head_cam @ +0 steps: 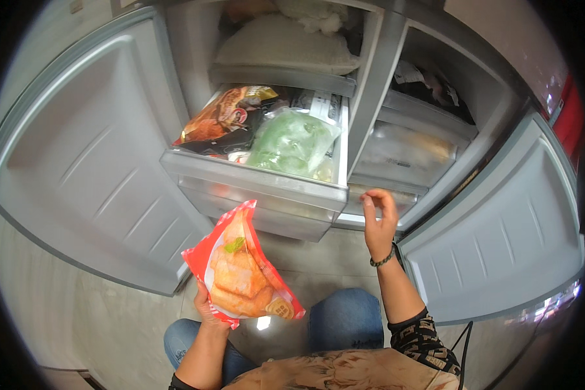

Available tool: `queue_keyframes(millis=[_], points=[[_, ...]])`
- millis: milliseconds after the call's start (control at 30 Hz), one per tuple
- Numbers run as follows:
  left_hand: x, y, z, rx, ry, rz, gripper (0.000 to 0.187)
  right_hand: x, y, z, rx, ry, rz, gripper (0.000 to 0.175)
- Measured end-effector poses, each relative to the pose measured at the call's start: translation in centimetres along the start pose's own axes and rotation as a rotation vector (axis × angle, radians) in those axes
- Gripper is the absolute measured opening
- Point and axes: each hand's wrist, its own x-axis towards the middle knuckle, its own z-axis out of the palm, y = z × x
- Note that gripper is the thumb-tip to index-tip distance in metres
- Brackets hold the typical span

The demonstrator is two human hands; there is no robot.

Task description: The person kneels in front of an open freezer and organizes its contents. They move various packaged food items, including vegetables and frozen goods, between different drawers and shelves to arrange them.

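My left hand [205, 304] grips the lower left edge of a red plastic food packet [246, 273] with a picture of golden food on it. The packet is in front of a pulled-out freezer drawer [253, 178]. In that drawer lie a green item in a clear plastic bag [295, 141] and, to its left, a dark and orange food bag [224, 114]. My right hand [380, 219] is raised to the right of the drawer's front corner, fingers curled and apart, with nothing seen in it. A beaded bracelet circles that wrist.
Open refrigerator doors stand at left [92, 146] and right [497, 219]. A large whitish bag [287, 46] fills the compartment above the open drawer. More drawers [399, 156] are in the right compartment. My knees are over the tiled floor [278, 251].
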Motion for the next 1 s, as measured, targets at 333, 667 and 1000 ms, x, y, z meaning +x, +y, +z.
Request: queue_keyframes(millis=[333,667,1000], points=[[0.7,1.5,3.3,-0.286,-0.061,0.100,0.051,1.0,-13.5,10.9,-0.445,-0.284,-1.111,0.030],[1.1,1.9,0.9,-0.326,0.033,0.041,0.057,3.3,-14.5,15.5,-0.802,-0.194,-0.989,0.052],[1.0,3.5,0.2,-0.248,-0.052,0.014,0.068,14.3,-16.3,16.5,-0.555,-0.992,-0.608,0.073]])
